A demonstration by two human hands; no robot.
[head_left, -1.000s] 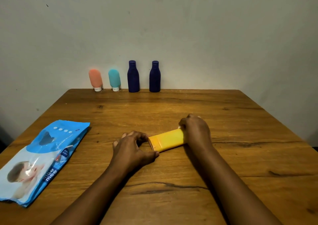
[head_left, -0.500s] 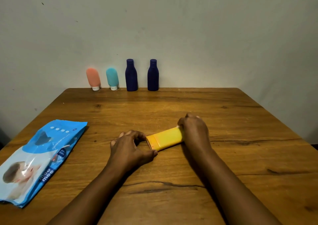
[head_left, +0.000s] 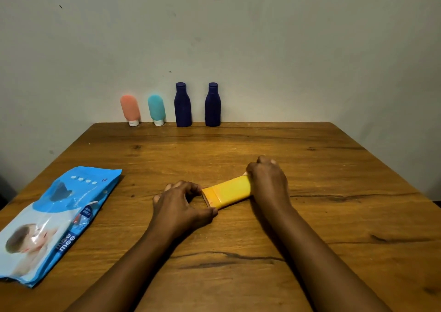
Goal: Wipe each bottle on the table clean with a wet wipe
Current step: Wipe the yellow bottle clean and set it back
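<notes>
Your two hands meet on a yellow bottle (head_left: 228,192) that lies on its side near the middle of the wooden table (head_left: 310,168), its long axis running from about 8 o'clock to 2 o'clock. Your right hand (head_left: 268,180) is curled down over the far end of the bottle, fingers wrapped around it and hiding that end; a sliver of something pale shows at the edge of the hand, too small to tell what it is. Your left hand (head_left: 181,204) sits at the near end, fingers bent and thumb stretched out beneath the flat cap, touching or nearly touching it; you cannot tell whether it truly grips. At 9 o'clock from the hands, near the table's left edge, a blue pack of wet wipes (head_left: 55,221) lies flat. At 12 o'clock, along the far edge against the wall (head_left: 286,49), four more bottles stand in a row: from left to right a coral tube (head_left: 130,109) and a teal tube (head_left: 156,109), both resting on white caps, then a left navy bottle (head_left: 182,106) and a right navy bottle (head_left: 212,106) standing upright
</notes>
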